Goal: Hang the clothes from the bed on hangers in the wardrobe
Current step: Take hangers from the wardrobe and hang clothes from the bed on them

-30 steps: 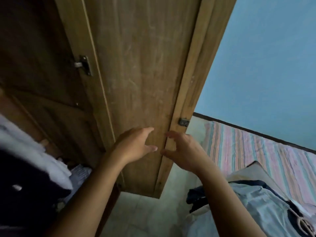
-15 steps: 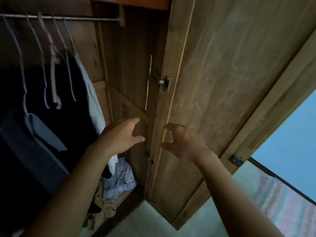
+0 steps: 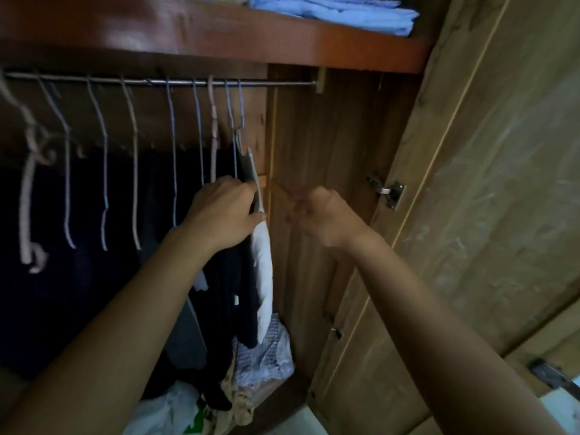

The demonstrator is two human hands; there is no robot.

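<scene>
While both forearms reach up into the open wardrobe (image 3: 314, 54), the left hand (image 3: 224, 215) sits below the rail (image 3: 157, 81), its fingers curled round the top edge of a white garment (image 3: 262, 271) that hangs from the last hanger (image 3: 240, 120) at the rail's right end; the thumb lies against the cloth. Just right of that garment the right hand (image 3: 326, 218) is blurred, fingers loosely curled in the air before the wardrobe's side wall; I cannot tell whether it holds anything, though nothing shows in it. Below the rail and under the left arm, dark clothes (image 3: 94, 262) hang in a close row, and at their feet a heap of striped and pale cloth (image 3: 263, 353) lies on the wardrobe floor. Along the rail, left of the white garment's hanger, a line of thin wire hangers (image 3: 135, 183) dangles, several bare at their lower ends. Right of the rail's end the wooden door (image 3: 486, 215) stands open on a metal hinge (image 3: 390, 193). Above the rail, a shelf (image 3: 219, 39) carries folded blue cloth (image 3: 339, 14).
</scene>
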